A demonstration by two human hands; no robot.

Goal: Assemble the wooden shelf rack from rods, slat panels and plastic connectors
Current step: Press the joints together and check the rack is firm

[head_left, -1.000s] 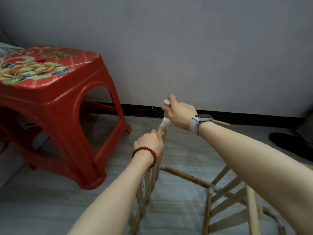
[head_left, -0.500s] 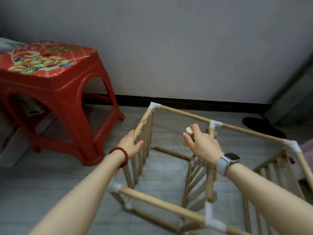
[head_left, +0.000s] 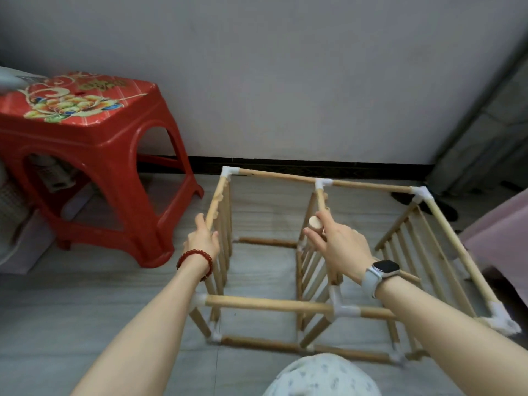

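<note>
The wooden shelf rack [head_left: 268,304] lies on its side on the grey floor, built of light rods, three slat panels and white plastic connectors [head_left: 345,309]. My left hand [head_left: 202,238], with a red bead bracelet, grips the top rod of the left slat panel [head_left: 222,224]. My right hand [head_left: 340,247], with a watch on the wrist, holds a short loose wooden rod [head_left: 315,222] with its round end facing me, right beside the top rod of the middle slat panel [head_left: 311,267]. The right slat panel [head_left: 423,247] stands untouched.
A red plastic stool [head_left: 94,155] with a flower print stands to the left of the rack. A grey wall with a black baseboard [head_left: 314,162] runs behind. Pink fabric [head_left: 497,232] and a dark shoe [head_left: 428,202] lie at the right. My knee in patterned cloth [head_left: 323,378] is at the bottom.
A second ago both hands worked at the rack's far left corner connector. They have since drawn back; the left hand slid down the left panel's rod, the right carried the short rod to the middle panel.
</note>
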